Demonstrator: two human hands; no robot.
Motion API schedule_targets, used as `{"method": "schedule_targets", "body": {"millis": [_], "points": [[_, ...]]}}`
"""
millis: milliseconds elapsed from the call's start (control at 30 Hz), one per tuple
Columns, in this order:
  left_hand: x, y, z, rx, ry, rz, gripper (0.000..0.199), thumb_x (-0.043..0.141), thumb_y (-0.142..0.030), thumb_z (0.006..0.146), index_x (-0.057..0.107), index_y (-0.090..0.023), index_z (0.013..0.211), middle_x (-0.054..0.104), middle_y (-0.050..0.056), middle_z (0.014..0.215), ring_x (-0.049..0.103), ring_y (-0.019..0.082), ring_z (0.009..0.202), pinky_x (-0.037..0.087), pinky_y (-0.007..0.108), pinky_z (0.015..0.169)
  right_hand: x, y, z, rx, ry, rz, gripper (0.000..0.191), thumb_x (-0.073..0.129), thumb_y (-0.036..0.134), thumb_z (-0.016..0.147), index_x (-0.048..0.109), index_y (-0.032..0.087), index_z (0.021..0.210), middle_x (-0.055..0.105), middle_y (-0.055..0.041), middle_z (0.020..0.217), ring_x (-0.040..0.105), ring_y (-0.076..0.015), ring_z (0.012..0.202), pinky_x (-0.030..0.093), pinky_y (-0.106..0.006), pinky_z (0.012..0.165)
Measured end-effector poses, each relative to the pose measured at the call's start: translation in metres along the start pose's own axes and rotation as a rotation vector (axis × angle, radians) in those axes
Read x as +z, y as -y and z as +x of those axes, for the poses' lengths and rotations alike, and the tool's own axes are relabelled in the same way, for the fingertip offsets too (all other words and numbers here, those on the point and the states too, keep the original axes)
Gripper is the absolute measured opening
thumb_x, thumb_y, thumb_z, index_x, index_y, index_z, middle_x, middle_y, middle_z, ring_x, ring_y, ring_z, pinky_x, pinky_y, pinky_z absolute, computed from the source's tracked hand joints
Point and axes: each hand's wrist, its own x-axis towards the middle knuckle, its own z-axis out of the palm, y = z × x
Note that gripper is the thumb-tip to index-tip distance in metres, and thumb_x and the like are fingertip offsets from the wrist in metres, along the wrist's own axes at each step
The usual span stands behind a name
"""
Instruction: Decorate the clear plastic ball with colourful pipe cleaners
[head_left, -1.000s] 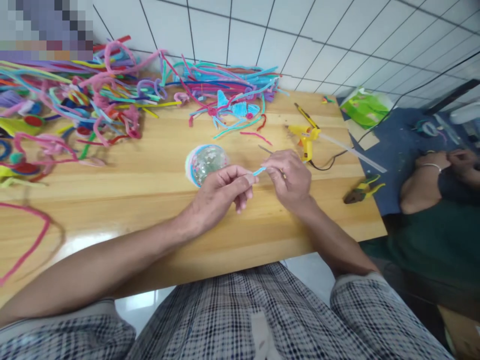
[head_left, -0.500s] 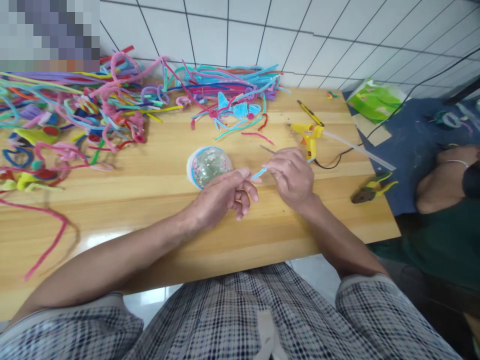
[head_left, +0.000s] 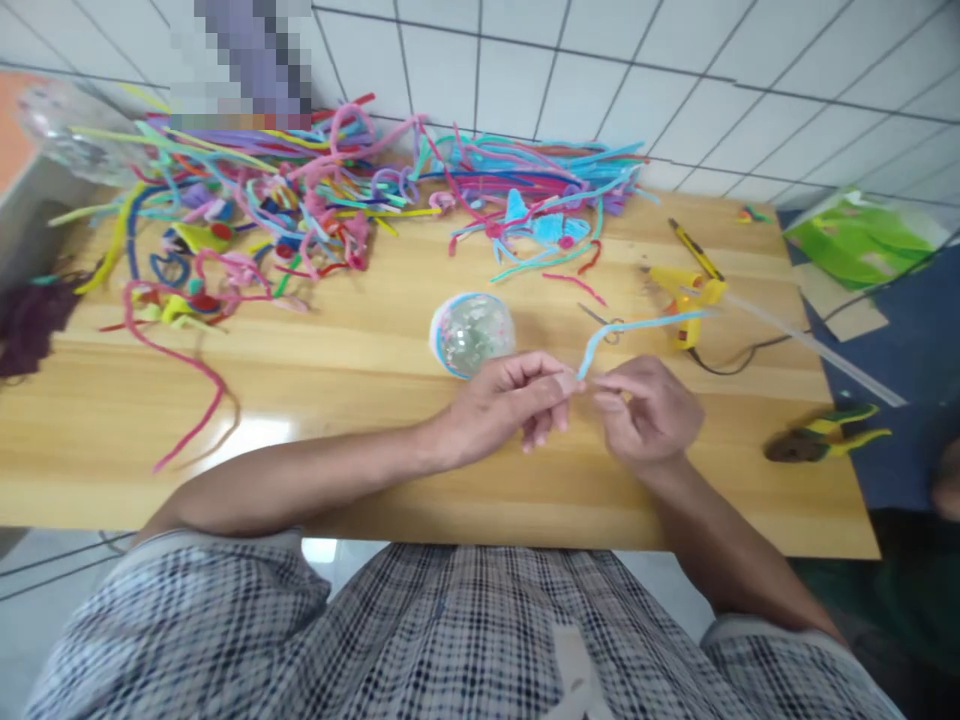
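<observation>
The left hand (head_left: 506,405) pinches the near end of a blue stem (head_left: 626,326) between thumb and fingers; the stem rises, bends and runs right, over the scissors (head_left: 613,330) and toward the yellow glue gun (head_left: 686,300). The right hand (head_left: 652,408) is curled just beside that end, and whether it grips anything I cannot tell. The clear ball (head_left: 477,335) sits on the table (head_left: 420,500), just beyond the left hand. Pliers (head_left: 821,437) lie at right.

The glue gun (head_left: 686,300) is yellow; the shirt (head_left: 480,630), checked.
</observation>
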Motion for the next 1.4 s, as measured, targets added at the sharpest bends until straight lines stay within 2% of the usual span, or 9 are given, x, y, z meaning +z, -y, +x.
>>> {"method": "schedule_targets", "body": {"millis": [167, 367, 500, 633, 700, 800, 933, 1200, 1400], "points": [[-0.005, 0.005, 0.002, 0.018, 0.020, 0.104, 0.030, 0.077, -0.047, 0.097, 0.066, -0.019, 0.096, 0.071, -0.003, 0.074, 0.060, 0.007, 0.052, 0.049, 0.019, 0.048, 0.009, 0.004, 0.000, 0.147, 0.048, 0.234, 0.039, 0.072, 0.045, 0.109, 0.072, 0.036, 0.147, 0.083, 0.0028, 0.083, 0.075, -0.0176, 0.060, 0.062, -0.031, 0.060], [-0.007, -0.005, -0.008, 0.112, 0.003, 0.498, 0.032, 0.068, -0.049, 0.104, 0.071, -0.018, 0.095, 0.067, -0.003, 0.071, 0.051, 0.008, 0.056, 0.040, 0.022, 0.054, 0.007, 0.009, 0.001, 0.240, 0.128, 0.140, 0.006, 0.081, 0.033, 0.102, 0.085, 0.031, 0.104, 0.088, 0.0008, 0.086, 0.083, -0.0193, 0.071, 0.067, -0.030, 0.069], [-0.011, -0.033, -0.014, 0.464, -0.308, 0.722, 0.034, 0.076, -0.055, 0.103, 0.074, -0.022, 0.111, 0.059, -0.005, 0.071, 0.047, 0.011, 0.059, 0.039, 0.028, 0.058, 0.015, 0.004, 0.001, 0.521, 0.079, 0.320, 0.009, 0.081, 0.035, 0.101, 0.083, 0.027, 0.098, 0.086, 0.0016, 0.080, 0.082, -0.0181, 0.069, 0.067, -0.030, 0.068], [-0.052, -0.052, -0.006, 0.771, -0.669, 0.791, 0.042, 0.074, -0.069, 0.103, 0.069, -0.030, 0.119, 0.066, 0.002, 0.099, 0.061, 0.019, 0.090, 0.053, 0.037, 0.083, 0.023, -0.006, 0.006, 0.681, 0.070, 0.487, 0.011, 0.085, 0.035, 0.094, 0.081, 0.024, 0.095, 0.082, 0.0018, 0.077, 0.079, -0.0152, 0.067, 0.064, -0.026, 0.065], [-0.081, -0.046, -0.004, 0.840, -0.684, 0.804, 0.065, 0.080, -0.082, 0.091, 0.063, -0.031, 0.127, 0.067, 0.005, 0.118, 0.064, 0.025, 0.108, 0.056, 0.043, 0.092, 0.024, -0.011, 0.007, 0.706, 0.067, 0.481, 0.012, 0.084, 0.035, 0.093, 0.081, 0.023, 0.095, 0.079, 0.0023, 0.075, 0.076, -0.0140, 0.065, 0.061, -0.026, 0.064], [-0.110, -0.020, -0.011, 0.586, -0.647, 0.861, 0.086, 0.078, -0.086, 0.088, 0.050, -0.030, 0.147, 0.055, 0.014, 0.162, 0.058, 0.037, 0.146, 0.055, 0.054, 0.114, 0.025, -0.017, 0.007, 0.717, 0.088, 0.448, 0.012, 0.078, 0.035, 0.094, 0.082, 0.023, 0.096, 0.075, 0.0033, 0.075, 0.071, -0.0131, 0.064, 0.060, -0.027, 0.065], [-0.104, 0.016, -0.017, 0.360, -0.531, 0.825, 0.094, 0.085, -0.071, 0.086, 0.041, -0.024, 0.154, 0.059, 0.018, 0.156, 0.064, 0.035, 0.142, 0.055, 0.052, 0.119, 0.025, -0.018, 0.008, 0.697, 0.122, 0.435, 0.015, 0.073, 0.035, 0.096, 0.083, 0.024, 0.097, 0.072, 0.0038, 0.074, 0.069, -0.0132, 0.066, 0.060, -0.028, 0.067], [-0.078, 0.030, 0.028, 0.728, -0.436, 1.180, 0.084, 0.095, -0.047, 0.080, 0.052, -0.021, 0.146, 0.062, 0.019, 0.148, 0.060, 0.038, 0.145, 0.048, 0.057, 0.129, 0.019, -0.009, 0.029, 0.650, 0.109, 0.474, 0.027, 0.084, 0.050, 0.098, 0.083, 0.025, 0.109, 0.080, 0.0013, 0.088, 0.073, -0.0144, 0.076, 0.062, -0.028, 0.073], [-0.082, 0.033, 0.038, 0.758, -0.346, 1.183, 0.085, 0.097, -0.052, 0.080, 0.053, -0.026, 0.148, 0.062, 0.017, 0.151, 0.059, 0.039, 0.148, 0.047, 0.061, 0.129, 0.023, -0.016, 0.045, 0.586, 0.140, 0.467, 0.041, 0.088, 0.064, 0.094, 0.082, 0.027, 0.108, 0.081, 0.0012, 0.091, 0.077, -0.0164, 0.083, 0.065, -0.031, 0.078]]}}
